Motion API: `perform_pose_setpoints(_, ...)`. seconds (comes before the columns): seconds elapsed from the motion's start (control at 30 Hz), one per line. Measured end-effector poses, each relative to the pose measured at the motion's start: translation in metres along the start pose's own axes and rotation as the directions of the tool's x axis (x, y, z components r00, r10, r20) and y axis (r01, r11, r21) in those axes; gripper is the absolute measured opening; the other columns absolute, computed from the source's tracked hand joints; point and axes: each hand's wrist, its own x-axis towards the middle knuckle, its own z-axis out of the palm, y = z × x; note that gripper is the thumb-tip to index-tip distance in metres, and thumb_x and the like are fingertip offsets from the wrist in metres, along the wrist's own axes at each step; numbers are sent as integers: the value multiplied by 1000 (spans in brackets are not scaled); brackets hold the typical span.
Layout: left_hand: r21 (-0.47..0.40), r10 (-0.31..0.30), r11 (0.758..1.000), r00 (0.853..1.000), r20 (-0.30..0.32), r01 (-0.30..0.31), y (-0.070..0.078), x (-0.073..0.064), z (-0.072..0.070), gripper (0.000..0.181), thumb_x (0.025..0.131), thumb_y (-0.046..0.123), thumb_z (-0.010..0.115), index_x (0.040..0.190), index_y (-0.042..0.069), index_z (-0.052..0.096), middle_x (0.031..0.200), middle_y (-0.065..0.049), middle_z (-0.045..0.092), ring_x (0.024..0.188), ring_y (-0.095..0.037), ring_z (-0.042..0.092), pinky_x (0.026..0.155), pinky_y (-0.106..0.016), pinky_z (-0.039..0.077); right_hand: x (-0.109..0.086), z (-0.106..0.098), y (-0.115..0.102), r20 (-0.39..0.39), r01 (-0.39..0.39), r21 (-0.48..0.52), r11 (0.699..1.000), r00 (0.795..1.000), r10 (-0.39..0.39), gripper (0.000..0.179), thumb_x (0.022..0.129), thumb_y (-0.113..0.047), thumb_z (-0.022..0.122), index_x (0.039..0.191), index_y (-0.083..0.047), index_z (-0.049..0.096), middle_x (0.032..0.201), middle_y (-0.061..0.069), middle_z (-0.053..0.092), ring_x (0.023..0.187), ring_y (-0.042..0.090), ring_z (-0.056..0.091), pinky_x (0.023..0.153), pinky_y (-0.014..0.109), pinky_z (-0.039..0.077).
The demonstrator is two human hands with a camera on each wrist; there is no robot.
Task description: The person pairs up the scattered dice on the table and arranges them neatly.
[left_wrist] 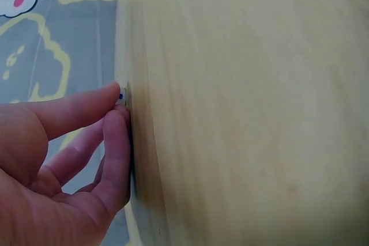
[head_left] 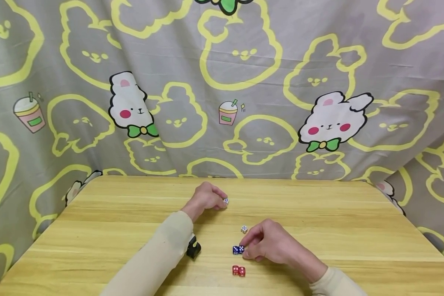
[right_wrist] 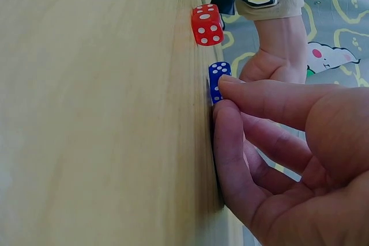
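Toward the back of the table, my left hand [head_left: 207,196] pinches a small white die [head_left: 226,201] at its fingertips. In the left wrist view, thumb and finger mostly cover that die [left_wrist: 122,97], low at the tabletop. Two blue dice stand side by side nearer the front. My right hand [head_left: 271,243] holds the right-hand blue die [head_left: 241,249] between thumb and forefinger, up against the other blue die [head_left: 235,250]. The right wrist view shows the pinched blue die [right_wrist: 219,73] with white pips, partly hidden by the thumb.
Another white die [head_left: 244,229] lies behind the blue pair. In front of it sit two red dice [head_left: 235,270], side by side. A black device [head_left: 193,248] is strapped at the left sleeve. A patterned grey curtain [head_left: 185,160] hangs behind the wooden table [head_left: 96,230].
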Motion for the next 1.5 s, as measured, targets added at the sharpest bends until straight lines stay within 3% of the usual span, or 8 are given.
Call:
perform_pose_setpoints(0.57,30,14,999,1000,-8,-14,1,-5,1,13,83,5,89,94,5,81,93,-7,78,67,-11,67,67,-23,58,-1,-1,0,4,6,0,1000,1000,-6,15,80,-2,89,91,-8,83,74,1,73,64,11,66,59,29,61)
perform_pose_setpoints(1.03,-121,-3,993,1000,8,4,-6,-16,-8,10,86,8,87,94,6,81,101,-8,77,78,-14,71,77,-28,63,0,-2,0,9,14,7,1000,1000,-14,13,81,-3,88,91,-8,83,73,1,73,63,10,64,58,27,59)
perform_pose_setpoints(1.5,-125,11,992,999,38,-6,-2,-32,-6,12,87,11,87,97,9,82,101,-6,76,82,-15,72,82,-30,63,0,-2,0,16,7,12,1000,1000,-7,13,81,-3,88,92,-7,83,74,2,73,63,11,65,60,28,60)
